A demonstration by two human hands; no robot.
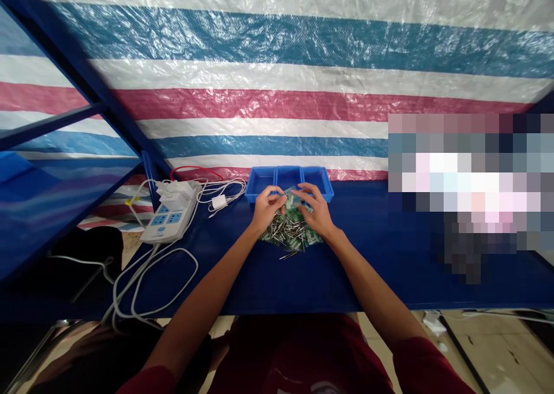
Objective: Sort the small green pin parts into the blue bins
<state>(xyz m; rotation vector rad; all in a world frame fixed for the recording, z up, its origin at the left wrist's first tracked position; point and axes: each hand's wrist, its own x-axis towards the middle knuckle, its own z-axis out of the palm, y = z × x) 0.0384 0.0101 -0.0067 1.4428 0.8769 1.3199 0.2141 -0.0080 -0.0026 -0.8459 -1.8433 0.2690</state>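
Over a pile of slim metal pieces [289, 228] and small clear packets with green-and-white print, both my hands are raised close together. Between the fingertips is a small clear plastic packet [291, 200]. My left hand [266, 208] pinches its left side with thumb and forefinger. My right hand [317, 210] has its fingers curled at the packet's right side. The exact kind of the metal pieces is too small to tell. One dark slim piece [288, 256] lies apart, just in front of the pile. Directly behind my hands stand three joined blue bins [289, 177].
A white power strip [167, 224] with plugged-in adapters stands on the blue table [242, 290] at left. White cables [194, 261] loop around it, and a small white charger [219, 202] lies nearby. Striped plastic sheeting [259, 74] hangs behind. The right side is pixelated.
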